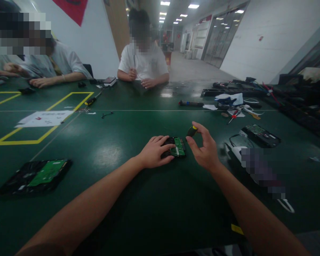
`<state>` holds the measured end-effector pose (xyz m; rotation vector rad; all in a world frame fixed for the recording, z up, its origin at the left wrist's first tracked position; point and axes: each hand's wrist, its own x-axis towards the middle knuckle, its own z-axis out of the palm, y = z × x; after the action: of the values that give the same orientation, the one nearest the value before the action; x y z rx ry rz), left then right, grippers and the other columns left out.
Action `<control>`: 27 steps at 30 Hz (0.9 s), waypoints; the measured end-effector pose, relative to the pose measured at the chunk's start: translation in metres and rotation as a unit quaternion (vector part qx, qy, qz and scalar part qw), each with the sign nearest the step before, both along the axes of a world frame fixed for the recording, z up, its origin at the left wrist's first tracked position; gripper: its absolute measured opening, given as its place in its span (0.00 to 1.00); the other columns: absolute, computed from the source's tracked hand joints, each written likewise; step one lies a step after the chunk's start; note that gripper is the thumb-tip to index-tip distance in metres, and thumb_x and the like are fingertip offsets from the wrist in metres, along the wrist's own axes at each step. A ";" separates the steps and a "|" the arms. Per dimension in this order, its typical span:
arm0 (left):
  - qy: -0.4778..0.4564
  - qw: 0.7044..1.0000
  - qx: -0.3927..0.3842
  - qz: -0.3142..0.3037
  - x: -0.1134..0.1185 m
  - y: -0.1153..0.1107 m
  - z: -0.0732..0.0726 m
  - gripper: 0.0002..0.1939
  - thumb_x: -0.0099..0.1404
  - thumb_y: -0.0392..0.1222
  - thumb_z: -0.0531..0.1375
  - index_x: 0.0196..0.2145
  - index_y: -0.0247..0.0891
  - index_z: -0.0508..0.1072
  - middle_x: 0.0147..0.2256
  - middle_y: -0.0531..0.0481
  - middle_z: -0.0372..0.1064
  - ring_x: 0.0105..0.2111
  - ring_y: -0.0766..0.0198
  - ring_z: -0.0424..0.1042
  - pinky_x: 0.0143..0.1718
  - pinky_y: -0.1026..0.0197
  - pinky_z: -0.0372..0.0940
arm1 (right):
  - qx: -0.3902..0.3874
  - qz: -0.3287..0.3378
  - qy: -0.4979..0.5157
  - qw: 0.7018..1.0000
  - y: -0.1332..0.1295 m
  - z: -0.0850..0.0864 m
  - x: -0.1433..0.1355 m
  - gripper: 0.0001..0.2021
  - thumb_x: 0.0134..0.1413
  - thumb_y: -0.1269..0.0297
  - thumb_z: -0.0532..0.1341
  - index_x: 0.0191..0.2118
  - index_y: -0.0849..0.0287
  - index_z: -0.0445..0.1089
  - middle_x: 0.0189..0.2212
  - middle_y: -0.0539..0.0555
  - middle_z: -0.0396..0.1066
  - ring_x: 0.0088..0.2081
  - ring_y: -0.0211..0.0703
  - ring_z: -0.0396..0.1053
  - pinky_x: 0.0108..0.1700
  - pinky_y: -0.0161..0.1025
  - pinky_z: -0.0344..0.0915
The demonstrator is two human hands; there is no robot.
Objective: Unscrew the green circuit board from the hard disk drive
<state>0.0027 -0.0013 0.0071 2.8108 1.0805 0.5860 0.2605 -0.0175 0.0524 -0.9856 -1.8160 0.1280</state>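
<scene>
Near the middle of the table lies a hard drive [179,146], its green circuit board facing up. My left hand [156,152] grips it from the left, with fingers across the top and the thumb along the near edge. Part of the drive is hidden under these fingers. Just right of the drive, my right hand [204,148] pinches a screwdriver [192,131] by its dark green and yellow handle between thumb and fingers. The handle is tilted, and its shaft cannot be made out. A small gap shows between the right hand and the drive.
Another hard drive [49,172] lies at the left, and one more [261,135] at the right. Beside that sits a white-edged pouch [237,153]. Further back are a red screwdriver [234,116], a dark cylindrical tool [190,103] and a yellow-black screwdriver [90,101]. Co-workers sit opposite.
</scene>
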 end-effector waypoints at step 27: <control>0.000 1.000 -0.005 0.002 0.001 -0.001 0.002 0.28 0.72 0.60 0.60 0.64 0.47 0.72 0.70 0.38 0.57 0.66 0.37 0.61 0.64 0.33 0.59 | 0.001 -0.019 -0.005 1.000 0.002 -0.006 0.001 0.32 0.66 0.61 0.64 0.72 0.40 0.57 0.61 0.54 0.74 0.54 0.54 0.77 0.60 0.58 0.74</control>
<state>0.0033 -0.0020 0.0093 2.8001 1.0856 0.5786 0.2618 -0.0150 0.0466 -1.0205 -1.8056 0.0993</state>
